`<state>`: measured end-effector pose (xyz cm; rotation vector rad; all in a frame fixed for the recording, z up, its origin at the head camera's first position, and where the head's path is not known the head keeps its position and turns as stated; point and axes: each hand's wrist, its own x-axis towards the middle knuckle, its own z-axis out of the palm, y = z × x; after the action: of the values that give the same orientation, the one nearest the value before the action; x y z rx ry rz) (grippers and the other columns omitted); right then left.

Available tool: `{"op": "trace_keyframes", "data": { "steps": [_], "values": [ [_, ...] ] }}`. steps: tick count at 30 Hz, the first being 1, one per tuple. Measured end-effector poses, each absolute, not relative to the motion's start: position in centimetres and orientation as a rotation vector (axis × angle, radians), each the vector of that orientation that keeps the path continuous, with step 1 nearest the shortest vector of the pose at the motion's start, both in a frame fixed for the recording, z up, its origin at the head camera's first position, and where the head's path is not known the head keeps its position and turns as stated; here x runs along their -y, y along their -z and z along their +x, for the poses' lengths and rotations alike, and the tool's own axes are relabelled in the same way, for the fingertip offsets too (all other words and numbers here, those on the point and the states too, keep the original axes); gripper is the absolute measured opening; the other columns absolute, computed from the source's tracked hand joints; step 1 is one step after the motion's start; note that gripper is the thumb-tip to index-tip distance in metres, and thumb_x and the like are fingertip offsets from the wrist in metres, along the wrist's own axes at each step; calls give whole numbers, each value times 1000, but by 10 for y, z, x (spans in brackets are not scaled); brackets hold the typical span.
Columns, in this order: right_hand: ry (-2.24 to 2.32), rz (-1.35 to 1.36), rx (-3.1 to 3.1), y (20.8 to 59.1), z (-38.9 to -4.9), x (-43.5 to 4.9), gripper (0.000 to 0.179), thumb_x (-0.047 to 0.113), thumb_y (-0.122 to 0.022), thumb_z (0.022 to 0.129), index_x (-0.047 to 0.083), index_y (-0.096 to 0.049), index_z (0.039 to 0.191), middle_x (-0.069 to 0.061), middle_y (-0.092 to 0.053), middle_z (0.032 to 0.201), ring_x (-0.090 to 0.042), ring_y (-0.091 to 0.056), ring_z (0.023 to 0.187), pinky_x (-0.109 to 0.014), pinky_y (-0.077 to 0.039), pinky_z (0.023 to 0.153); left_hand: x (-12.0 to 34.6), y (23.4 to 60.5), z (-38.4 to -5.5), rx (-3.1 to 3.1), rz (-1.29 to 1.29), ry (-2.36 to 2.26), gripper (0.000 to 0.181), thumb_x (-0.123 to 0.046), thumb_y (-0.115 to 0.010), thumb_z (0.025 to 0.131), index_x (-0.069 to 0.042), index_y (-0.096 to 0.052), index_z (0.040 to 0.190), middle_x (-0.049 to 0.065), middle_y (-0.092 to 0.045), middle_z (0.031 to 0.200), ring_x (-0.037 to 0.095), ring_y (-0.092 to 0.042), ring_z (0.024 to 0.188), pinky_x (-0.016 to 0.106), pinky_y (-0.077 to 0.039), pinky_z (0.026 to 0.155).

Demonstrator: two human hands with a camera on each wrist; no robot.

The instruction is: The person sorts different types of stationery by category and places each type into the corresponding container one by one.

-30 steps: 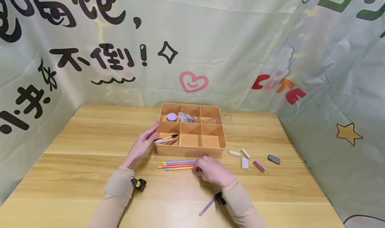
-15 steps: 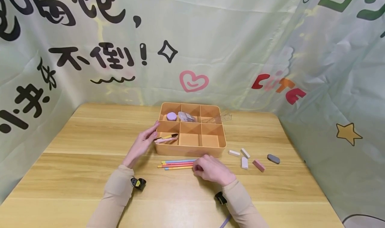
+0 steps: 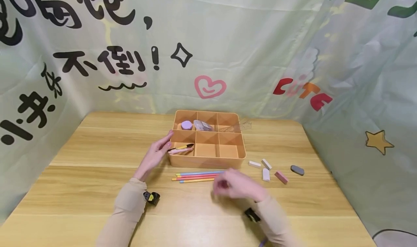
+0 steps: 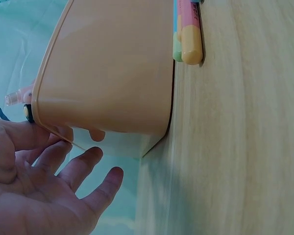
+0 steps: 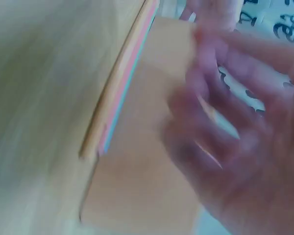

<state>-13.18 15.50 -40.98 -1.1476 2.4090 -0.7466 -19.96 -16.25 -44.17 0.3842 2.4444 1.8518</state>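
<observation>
Left hand (image 3: 154,156) at the left edge of the orange box (image 3: 205,162), fingers spread, fingertips against its side wall toward the near-left corner; right hand (image 3: 236,184) blurred, fingers bent, just beside the right ends of the coloured pencils (image 3: 195,177); whether it pinches anything, cannot tell. Pencils lie side by side on the table (image 3: 182,218), along the near edge of the box, just beside it; box stands toward the table's far edge.

Box contents: in the far-left corner compartment, a purple round item (image 3: 186,125); next along the far edge, a clear-wrapped item (image 3: 202,126); from the far-right corner compartment a transparent ruler-like piece (image 3: 244,126) sticks out past the right edge; in the near-left corner compartment, a yellow-and-black brush (image 3: 184,147) and a pink pen (image 3: 180,151).

Beyond the box's near-right corner, toward the table's right edge: three white blocks (image 3: 266,174), then a pink block (image 3: 281,177), then a grey oval block (image 3: 297,170); a purple stick (image 3: 263,242) shows partly beside the right sleeve (image 3: 277,221).
</observation>
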Motion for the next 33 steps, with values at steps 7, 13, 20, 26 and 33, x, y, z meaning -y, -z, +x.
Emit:
{"op": "trace_keyframes", "data": {
  "steps": [7,13,20,26,33],
  "values": [
    [455,-1164,-2262,408,-79,-217,42,36,-92,64,29,-68,98,19,-54,98,6,-44,93,-18,-44,79,162,442,-201,-2432,389,-1867,46,-8,-39,108,1,-36,153,12,-24,167,32,-21,156,49,-18,128],
    [416,-1280,-2493,432,-50,-245,42,41,-90,66,35,-56,89,16,-37,102,1,-29,95,-19,-27,73,161,442,-201,-2430,411,-1863,46,-8,-38,109,1,-36,154,12,-23,167,33,-20,156,49,-18,128],
    [601,-1184,-2576,442,-57,-245,20,33,-86,67,34,-67,73,19,-46,87,4,-36,88,-17,-33,72,162,444,-201,-2456,410,-1855,46,-7,-38,108,2,-37,153,15,-25,166,33,-21,156,49,-19,127],
    [660,-1284,-2580,445,-66,-240,16,26,-80,80,27,-65,80,17,-54,81,7,-41,80,-13,-39,68,163,444,-201,-2448,406,-1856,46,-7,-38,108,1,-37,153,15,-25,166,33,-21,156,48,-19,127],
    [710,-1317,-2607,444,-76,-236,10,17,-72,91,19,-63,87,13,-57,83,9,-44,77,-12,-44,65,163,443,-201,-2453,411,-1854,46,-7,-38,108,1,-36,153,14,-25,166,33,-21,156,48,-19,127]
  ]
}}
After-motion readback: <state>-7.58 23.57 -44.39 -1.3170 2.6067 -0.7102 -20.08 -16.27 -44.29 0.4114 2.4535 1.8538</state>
